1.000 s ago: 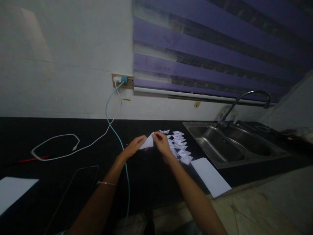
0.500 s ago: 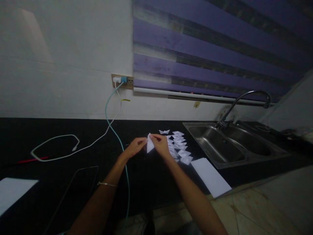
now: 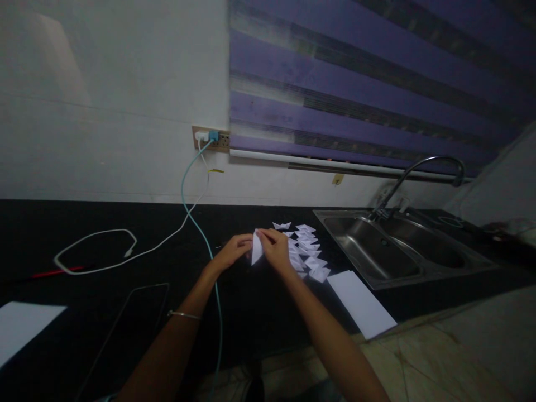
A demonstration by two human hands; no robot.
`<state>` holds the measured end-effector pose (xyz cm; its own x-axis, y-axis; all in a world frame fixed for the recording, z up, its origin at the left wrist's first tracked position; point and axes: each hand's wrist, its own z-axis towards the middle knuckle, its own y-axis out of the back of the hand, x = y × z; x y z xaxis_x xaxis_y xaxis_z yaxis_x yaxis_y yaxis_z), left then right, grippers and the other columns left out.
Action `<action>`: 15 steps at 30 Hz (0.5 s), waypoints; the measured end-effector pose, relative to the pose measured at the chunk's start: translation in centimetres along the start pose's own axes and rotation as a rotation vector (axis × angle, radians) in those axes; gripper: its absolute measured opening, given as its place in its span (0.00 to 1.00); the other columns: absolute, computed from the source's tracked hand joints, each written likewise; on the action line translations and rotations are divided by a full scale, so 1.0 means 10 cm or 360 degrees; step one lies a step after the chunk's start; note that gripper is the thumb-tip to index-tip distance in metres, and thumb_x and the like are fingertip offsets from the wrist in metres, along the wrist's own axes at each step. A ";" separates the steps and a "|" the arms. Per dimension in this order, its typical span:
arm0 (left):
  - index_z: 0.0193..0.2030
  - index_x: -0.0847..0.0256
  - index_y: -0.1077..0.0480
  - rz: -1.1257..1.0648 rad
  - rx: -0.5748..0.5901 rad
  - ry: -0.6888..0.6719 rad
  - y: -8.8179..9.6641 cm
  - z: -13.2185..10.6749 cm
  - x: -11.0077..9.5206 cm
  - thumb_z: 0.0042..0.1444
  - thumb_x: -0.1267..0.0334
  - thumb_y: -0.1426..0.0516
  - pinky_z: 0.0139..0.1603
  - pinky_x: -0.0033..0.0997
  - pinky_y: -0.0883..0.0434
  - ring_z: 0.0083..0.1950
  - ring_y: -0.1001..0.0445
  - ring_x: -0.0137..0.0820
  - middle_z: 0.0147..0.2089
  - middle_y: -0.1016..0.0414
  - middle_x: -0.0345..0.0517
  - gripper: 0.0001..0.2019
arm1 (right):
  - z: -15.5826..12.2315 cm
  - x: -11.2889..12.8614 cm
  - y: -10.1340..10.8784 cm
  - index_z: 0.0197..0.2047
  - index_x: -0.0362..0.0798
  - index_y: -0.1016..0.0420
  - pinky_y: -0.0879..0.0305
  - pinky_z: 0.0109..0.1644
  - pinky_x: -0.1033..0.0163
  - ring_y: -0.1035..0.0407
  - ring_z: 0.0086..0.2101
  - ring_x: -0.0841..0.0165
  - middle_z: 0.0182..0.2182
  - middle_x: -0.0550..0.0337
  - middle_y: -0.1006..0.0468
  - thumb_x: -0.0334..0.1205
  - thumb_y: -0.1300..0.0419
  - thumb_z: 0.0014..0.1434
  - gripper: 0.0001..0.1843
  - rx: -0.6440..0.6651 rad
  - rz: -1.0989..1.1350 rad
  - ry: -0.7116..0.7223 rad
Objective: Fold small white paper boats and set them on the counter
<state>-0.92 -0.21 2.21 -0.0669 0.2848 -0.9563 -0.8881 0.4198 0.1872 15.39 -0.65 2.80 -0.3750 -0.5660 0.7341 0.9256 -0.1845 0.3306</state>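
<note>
A small piece of folded white paper (image 3: 257, 249), pointed at its lower end, is held upright between my two hands over the black counter. My left hand (image 3: 234, 249) grips its left edge with thumb and fingers. On the other side, my right hand (image 3: 274, 245) pinches the paper near the top, its fingers hiding part of it. Just right of that hand lie several folded white paper boats (image 3: 307, 245) in close rows. One paper boat (image 3: 282, 226) sits apart behind them.
A stack of white paper (image 3: 362, 304) lies at the counter's front edge, beside a steel double sink (image 3: 385, 251) with a curved faucet (image 3: 419, 162). A teal cable (image 3: 201, 234) and white cable (image 3: 96, 231) cross the left side. More white paper (image 3: 25, 326) lies far left.
The folded paper has turned very slightly between my hands, its lower point a little further down. Both hands keep nearly the same place and grip.
</note>
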 end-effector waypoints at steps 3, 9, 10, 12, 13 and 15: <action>0.45 0.67 0.28 -0.0069 -0.0038 0.0009 -0.01 0.02 0.03 0.51 0.58 0.42 0.31 0.29 0.33 0.31 0.29 0.31 0.32 0.25 0.46 0.17 | -0.01 -0.02 -0.02 0.40 0.52 0.20 0.39 0.43 0.57 0.33 0.33 0.64 0.32 0.56 0.21 0.44 0.45 0.62 0.13 0.0105 -0.0158 0.0065; 0.41 0.66 0.26 0.0101 -0.0193 0.0008 0.01 0.04 0.08 0.48 0.64 0.43 0.35 0.30 0.30 0.35 0.25 0.34 0.34 0.22 0.47 0.14 | -0.01 -0.03 -0.02 0.52 0.52 0.25 0.39 0.44 0.57 0.34 0.35 0.64 0.34 0.55 0.23 0.46 0.45 0.61 0.18 0.0298 -0.0265 0.0071; 0.41 0.65 0.26 0.0137 -0.0216 -0.0003 0.03 0.04 0.09 0.48 0.65 0.43 0.35 0.30 0.30 0.36 0.24 0.35 0.35 0.22 0.47 0.13 | -0.02 -0.03 -0.02 0.54 0.52 0.28 0.39 0.44 0.57 0.34 0.36 0.63 0.35 0.55 0.24 0.47 0.43 0.60 0.20 0.0325 -0.0266 0.0077; 0.41 0.64 0.26 0.0211 -0.0246 -0.0017 0.05 0.03 0.11 0.49 0.65 0.44 0.34 0.29 0.29 0.36 0.24 0.35 0.36 0.21 0.47 0.13 | -0.03 -0.03 -0.02 0.59 0.53 0.33 0.38 0.43 0.58 0.34 0.36 0.64 0.35 0.56 0.25 0.48 0.40 0.56 0.27 0.0376 -0.0233 0.0073; 0.41 0.64 0.26 0.0255 -0.0259 -0.0019 0.06 0.03 0.12 0.50 0.65 0.44 0.33 0.29 0.29 0.36 0.23 0.35 0.36 0.21 0.47 0.12 | -0.03 -0.03 -0.02 0.60 0.53 0.35 0.38 0.42 0.59 0.33 0.35 0.64 0.34 0.57 0.25 0.47 0.39 0.56 0.29 0.0395 -0.0210 0.0059; 0.41 0.63 0.26 0.0357 -0.0294 -0.0020 0.07 0.02 0.13 0.51 0.64 0.45 0.30 0.28 0.29 0.34 0.23 0.35 0.36 0.21 0.47 0.12 | -0.04 -0.05 -0.02 0.60 0.52 0.37 0.38 0.40 0.61 0.33 0.32 0.66 0.32 0.59 0.26 0.45 0.40 0.56 0.29 0.0426 -0.0190 0.0012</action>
<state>-1.58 0.62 1.12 -0.2664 0.3640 -0.8925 -0.9196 0.1812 0.3485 15.38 -0.62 2.15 -0.4793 -0.5591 0.6765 0.8279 -0.0324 0.5599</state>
